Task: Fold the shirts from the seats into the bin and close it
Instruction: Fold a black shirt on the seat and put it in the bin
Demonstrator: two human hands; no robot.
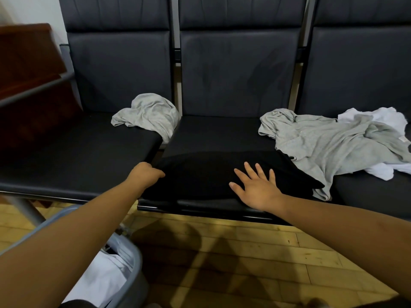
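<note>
Dark padded seats (233, 74) in a row; wood-plank floor (266, 252); reddish wooden furniture (26, 74) at left; white wall (29, 10).

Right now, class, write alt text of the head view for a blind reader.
The left hand grips a black shirt on the middle seat while the right hand lies flat on it; a grey shirt lies beside it.

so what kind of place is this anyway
Likely a waiting room or lobby: a row of linked dark padded bench seats with a grey metal armrest, standing on a light wood-plank floor. Nothing shows which building.
</note>
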